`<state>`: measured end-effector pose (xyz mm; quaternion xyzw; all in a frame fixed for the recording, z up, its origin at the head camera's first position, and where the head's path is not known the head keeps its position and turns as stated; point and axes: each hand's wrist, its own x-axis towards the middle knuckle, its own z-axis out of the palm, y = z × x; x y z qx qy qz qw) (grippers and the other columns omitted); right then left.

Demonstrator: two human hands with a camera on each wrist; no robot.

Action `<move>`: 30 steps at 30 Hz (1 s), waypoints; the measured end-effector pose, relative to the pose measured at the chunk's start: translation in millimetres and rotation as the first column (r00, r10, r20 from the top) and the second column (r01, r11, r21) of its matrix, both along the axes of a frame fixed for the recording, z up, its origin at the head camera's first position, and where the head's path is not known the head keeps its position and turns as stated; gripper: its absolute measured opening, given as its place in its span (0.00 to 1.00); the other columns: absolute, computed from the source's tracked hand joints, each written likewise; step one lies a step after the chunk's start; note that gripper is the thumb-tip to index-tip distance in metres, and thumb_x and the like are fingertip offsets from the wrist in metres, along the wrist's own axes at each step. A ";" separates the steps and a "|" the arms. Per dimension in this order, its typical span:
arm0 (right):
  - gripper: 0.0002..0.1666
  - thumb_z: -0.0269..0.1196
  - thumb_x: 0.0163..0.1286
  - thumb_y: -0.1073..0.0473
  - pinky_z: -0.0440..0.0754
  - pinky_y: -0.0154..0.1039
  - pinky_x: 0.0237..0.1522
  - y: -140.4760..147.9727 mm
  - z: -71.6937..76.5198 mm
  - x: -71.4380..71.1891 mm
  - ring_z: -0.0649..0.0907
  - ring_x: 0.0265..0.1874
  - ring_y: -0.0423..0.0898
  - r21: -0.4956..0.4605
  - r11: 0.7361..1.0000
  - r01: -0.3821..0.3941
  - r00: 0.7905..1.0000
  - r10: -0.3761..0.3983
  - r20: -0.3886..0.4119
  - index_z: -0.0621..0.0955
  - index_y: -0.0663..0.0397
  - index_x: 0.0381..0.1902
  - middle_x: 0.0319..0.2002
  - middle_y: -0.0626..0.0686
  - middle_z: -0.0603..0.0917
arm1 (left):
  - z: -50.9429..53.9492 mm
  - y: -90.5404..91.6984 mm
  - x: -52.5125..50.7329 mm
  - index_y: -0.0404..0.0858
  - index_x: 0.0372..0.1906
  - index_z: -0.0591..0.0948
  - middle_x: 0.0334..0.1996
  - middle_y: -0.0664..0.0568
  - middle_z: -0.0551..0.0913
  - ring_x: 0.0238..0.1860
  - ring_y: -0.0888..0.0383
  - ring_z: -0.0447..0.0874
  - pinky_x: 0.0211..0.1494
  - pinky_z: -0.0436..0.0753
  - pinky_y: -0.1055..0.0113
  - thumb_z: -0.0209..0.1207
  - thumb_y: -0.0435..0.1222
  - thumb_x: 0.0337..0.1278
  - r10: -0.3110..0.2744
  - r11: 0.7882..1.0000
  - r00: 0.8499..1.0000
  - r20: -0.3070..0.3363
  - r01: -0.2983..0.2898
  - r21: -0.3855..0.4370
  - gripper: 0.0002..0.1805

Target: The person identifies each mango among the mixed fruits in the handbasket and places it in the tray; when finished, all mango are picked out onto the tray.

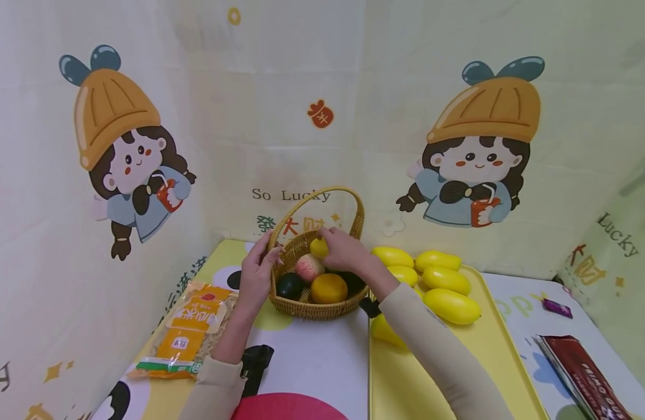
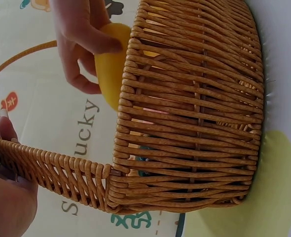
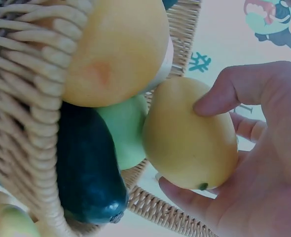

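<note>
A brown wicker basket (image 1: pixel 317 311) with a tall arched handle stands at the back of the table. My left hand (image 1: pixel 256 274) grips the handle's left base, seen also in the left wrist view with fingers around the handle (image 2: pixel 56 170). Between right thumb and fingers I hold a yellow mango (image 3: pixel 190 140); my right hand (image 1: pixel 346 251) is over the basket's far inner side. Inside lie a pink peach (image 1: pixel 309 268), an orange round fruit (image 1: pixel 329 289), a dark round fruit (image 1: pixel 289 286), a dark elongated fruit or vegetable (image 3: pixel 89 168) and a green fruit (image 3: pixel 128 131).
Right of the basket, a yellow tray (image 1: pixel 406 385) bears several mangoes (image 1: pixel 451 306). On the left lies an orange-and-clear food bag (image 1: pixel 188 332). A dark red packet (image 1: pixel 582 373) and a small purple packet (image 1: pixel 557 308) lie at the right. Cloth walls enclose the table.
</note>
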<state>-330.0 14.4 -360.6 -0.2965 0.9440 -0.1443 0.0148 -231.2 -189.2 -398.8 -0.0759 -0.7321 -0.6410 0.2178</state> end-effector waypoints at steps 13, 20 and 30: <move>0.40 0.63 0.58 0.58 0.79 0.48 0.57 23.1 -10.8 4.3 0.79 0.53 0.49 -0.059 0.997 0.044 0.999 -0.042 0.026 0.67 0.49 0.70 0.65 0.54 0.75 | 0.4 -0.8 0.9 0.48 0.74 0.66 0.48 0.51 0.74 0.40 0.59 0.73 0.49 0.78 0.76 0.49 0.44 0.75 0.004 1.000 1.000 0.003 -0.004 0.005 0.26; 0.40 0.64 0.56 0.56 0.79 0.46 0.52 35.3 -13.9 6.8 0.78 0.48 0.49 -0.129 0.991 0.023 0.999 -0.020 0.028 0.68 0.48 0.69 0.61 0.52 0.77 | -1.1 -0.4 -0.4 0.43 0.74 0.66 0.48 0.51 0.75 0.39 0.61 0.73 0.47 0.78 0.76 0.50 0.43 0.75 -0.003 1.000 1.000 -0.013 0.004 0.015 0.27; 0.38 0.65 0.55 0.60 0.78 0.47 0.55 59.2 -12.6 21.9 0.77 0.51 0.48 -0.240 0.971 0.021 0.999 -0.014 0.032 0.71 0.44 0.66 0.63 0.48 0.76 | 1.3 -1.3 -0.8 0.45 0.74 0.66 0.52 0.42 0.75 0.40 0.62 0.73 0.50 0.78 0.73 0.48 0.42 0.76 -0.007 1.000 1.000 0.021 0.007 0.008 0.26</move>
